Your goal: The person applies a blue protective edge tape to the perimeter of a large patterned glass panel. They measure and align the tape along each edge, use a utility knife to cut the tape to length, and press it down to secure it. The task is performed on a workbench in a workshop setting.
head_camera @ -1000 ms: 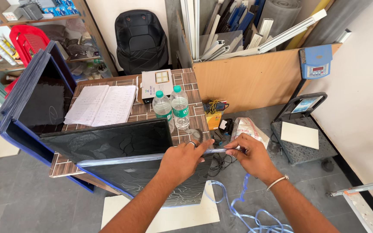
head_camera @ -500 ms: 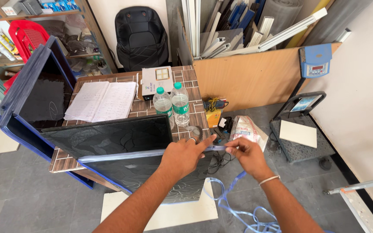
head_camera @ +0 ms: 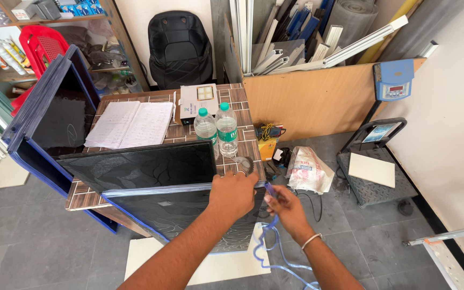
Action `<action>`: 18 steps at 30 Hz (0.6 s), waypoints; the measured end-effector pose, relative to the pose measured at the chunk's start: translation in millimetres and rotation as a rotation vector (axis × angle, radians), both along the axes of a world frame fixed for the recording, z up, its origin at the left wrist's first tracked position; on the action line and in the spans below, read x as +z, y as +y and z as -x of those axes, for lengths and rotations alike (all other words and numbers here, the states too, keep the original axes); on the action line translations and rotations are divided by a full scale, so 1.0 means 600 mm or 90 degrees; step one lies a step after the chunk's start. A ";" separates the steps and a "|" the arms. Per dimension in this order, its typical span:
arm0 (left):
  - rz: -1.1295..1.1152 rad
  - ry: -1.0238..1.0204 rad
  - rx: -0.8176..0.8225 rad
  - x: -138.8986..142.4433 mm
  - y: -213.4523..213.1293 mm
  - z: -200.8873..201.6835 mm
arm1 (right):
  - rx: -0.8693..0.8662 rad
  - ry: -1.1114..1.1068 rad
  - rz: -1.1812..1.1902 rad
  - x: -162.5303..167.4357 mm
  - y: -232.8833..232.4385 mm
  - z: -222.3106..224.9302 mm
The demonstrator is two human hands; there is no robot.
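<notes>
Item: dark glass panel [head_camera: 151,166] with a blue edge strip, lying flat across the near part of the tiled worktop [head_camera: 84,193], its right end by the worktop's near right corner. A second dark patterned panel [head_camera: 189,220] stands below it against the worktop's front.

Left hand [head_camera: 233,193]: we see its grip closed over the right front edge of the flat panel, fingers curled over the rim.

Right hand [head_camera: 285,207]: just beside the left, off the worktop's corner. Its grip is pinched shut on a thin blue strip [head_camera: 272,247], which hangs in loops down to the floor.

On the worktop, behind the panel: two clear plastic bottles [head_camera: 217,129] with green caps, side by side; a small white box [head_camera: 198,102]; an open ledger [head_camera: 130,123].

Leaning at the worktop's left end: a stack of dark panels [head_camera: 49,115] in blue frames.

On the floor, right: a white sack [head_camera: 308,169]; a platform scale [head_camera: 374,172] carrying a pale tile.
</notes>
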State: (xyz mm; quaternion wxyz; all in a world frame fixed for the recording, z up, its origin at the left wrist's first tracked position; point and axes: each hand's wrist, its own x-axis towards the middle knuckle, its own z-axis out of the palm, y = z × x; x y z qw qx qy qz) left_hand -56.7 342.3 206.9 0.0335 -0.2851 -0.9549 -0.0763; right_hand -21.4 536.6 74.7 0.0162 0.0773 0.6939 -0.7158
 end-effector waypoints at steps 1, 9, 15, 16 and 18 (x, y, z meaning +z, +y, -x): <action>0.016 -0.055 0.016 0.001 0.001 0.002 | 0.013 0.007 0.003 0.000 -0.006 -0.002; -0.160 0.073 -0.086 0.011 -0.022 -0.019 | 0.021 0.059 -0.059 -0.031 -0.045 0.011; -0.089 0.093 -0.055 0.019 -0.028 -0.032 | 0.042 0.016 -0.113 -0.029 -0.044 -0.001; -0.061 0.085 -0.038 0.021 -0.031 -0.033 | 0.049 0.029 -0.115 -0.028 -0.043 -0.002; -0.025 0.054 0.005 0.026 -0.049 -0.035 | 0.057 0.016 -0.159 -0.028 -0.042 -0.001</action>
